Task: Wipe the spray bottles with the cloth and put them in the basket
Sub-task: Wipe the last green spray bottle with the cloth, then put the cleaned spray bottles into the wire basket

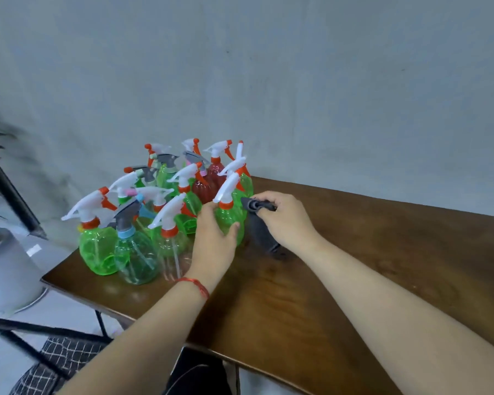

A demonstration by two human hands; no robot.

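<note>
Several spray bottles (131,238), mostly green with white and orange triggers, stand crowded on the left end of the wooden table (354,280). My left hand (214,238) grips the body of the nearest green bottle (230,220) at the cluster's right edge. My right hand (285,220) holds a dark grey cloth (261,232) just to the right of that bottle; the cloth hangs down to the tabletop. No basket is in view.
A red bottle (203,189) stands among the green ones at the back. A white plant pot (6,269) sits off the table's left edge, beside black metal bars (15,201). A grey wall lies behind.
</note>
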